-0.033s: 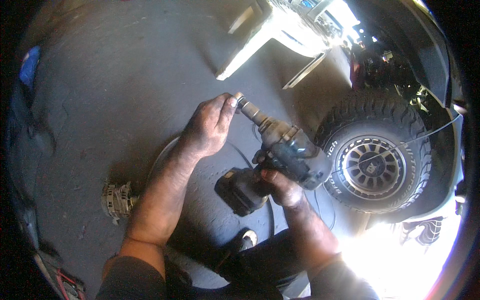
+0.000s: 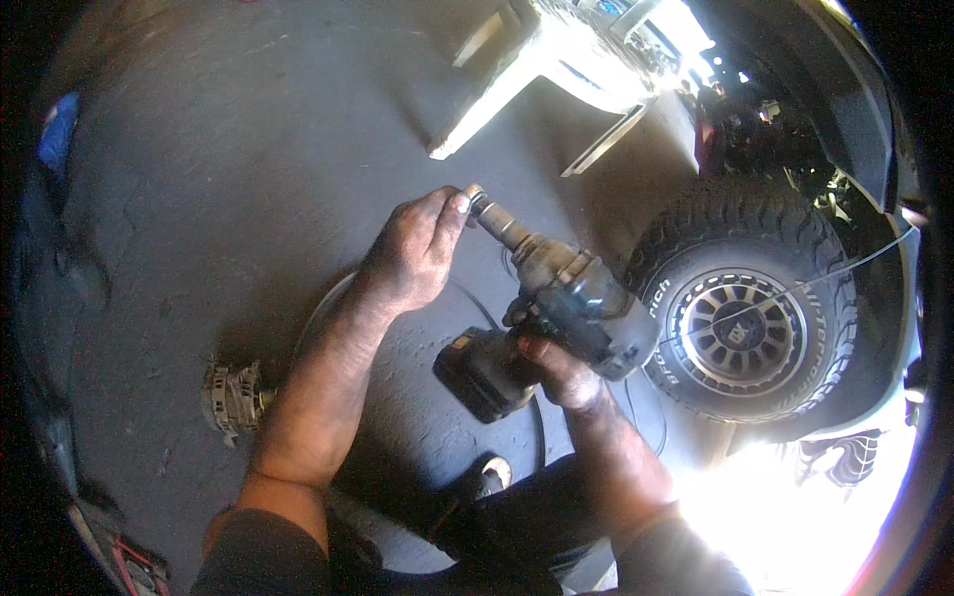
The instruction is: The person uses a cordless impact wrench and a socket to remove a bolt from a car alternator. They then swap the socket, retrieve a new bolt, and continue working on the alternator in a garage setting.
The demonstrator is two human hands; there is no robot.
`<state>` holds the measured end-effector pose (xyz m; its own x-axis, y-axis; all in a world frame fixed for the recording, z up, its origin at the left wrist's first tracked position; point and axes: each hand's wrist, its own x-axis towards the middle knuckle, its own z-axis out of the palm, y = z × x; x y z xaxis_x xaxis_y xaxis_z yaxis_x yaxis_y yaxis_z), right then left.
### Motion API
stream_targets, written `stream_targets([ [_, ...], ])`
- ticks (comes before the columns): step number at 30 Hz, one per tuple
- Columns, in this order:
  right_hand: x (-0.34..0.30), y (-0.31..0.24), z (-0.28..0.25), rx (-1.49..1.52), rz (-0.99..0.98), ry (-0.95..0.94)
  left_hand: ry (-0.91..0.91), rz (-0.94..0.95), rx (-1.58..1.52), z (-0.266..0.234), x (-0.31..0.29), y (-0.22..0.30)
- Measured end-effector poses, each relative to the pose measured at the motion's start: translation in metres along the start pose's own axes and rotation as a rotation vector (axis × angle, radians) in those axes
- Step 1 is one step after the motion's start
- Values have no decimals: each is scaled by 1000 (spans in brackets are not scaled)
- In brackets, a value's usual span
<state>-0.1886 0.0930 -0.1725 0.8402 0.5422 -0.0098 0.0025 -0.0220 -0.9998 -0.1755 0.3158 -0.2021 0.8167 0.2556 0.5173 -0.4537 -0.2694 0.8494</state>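
A black-and-grey cordless impact wrench [image 2: 581,298] is held mid-air above the dark grey floor [image 2: 248,199], nose aimed up & to the left. It is clasped in the right grip [image 2: 568,377], a bare, grimy hand w/ fingers wrapped round it; a blocky black battery pack [image 2: 485,375] is seen at its base, left of that hand. A long silver metal socket [image 2: 505,228] is fitted on the nose, & its far end is pinched by the left grip [image 2: 417,243], also bare & grimy; whether a small part is held there too can't be told.

Vs. a moment ago, v. little has changed: the battery has been tipped slightly up & to the right, while the socket end has been kept in place. The two-handed hold is thus judged steady.

Beside the wrench, to the right, a black chunky-treaded tyre [image 2: 686,228] on a grey spoked wheel [image 2: 737,330] is crossed by a thin pale cable [image 2: 863,261], nr dark vehicle bodywork [image 2: 874,129]. Left of the left forearm [image 2: 328,387], a silver finned metal unit [image 2: 234,399], poss. an alternator, is set on the floor. Farther off, at top, a white plastic chair [image 2: 497,99], poss. a stool, is lit by strong sun.
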Motion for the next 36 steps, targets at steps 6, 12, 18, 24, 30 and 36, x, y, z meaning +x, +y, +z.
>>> stream_targets([
  [6,6,-2,-9,-145,-21,-78,-24,-62,-6,0,3,-1],
  [12,8,-1,-9,-31,47,-42,-63,-127,77,0,5,-1],
  [18,13,6,-19,-143,-99,-90,-67,-59,50,-5,8,8],
  [24,16,0,-14,368,150,-104,-61,-122,173,0,4,6],
  [30,18,3,-16,663,399,-140,-49,-48,418,11,-3,-19],
  [36,14,2,-20,664,439,-93,-133,-160,478,13,-8,-22],
])
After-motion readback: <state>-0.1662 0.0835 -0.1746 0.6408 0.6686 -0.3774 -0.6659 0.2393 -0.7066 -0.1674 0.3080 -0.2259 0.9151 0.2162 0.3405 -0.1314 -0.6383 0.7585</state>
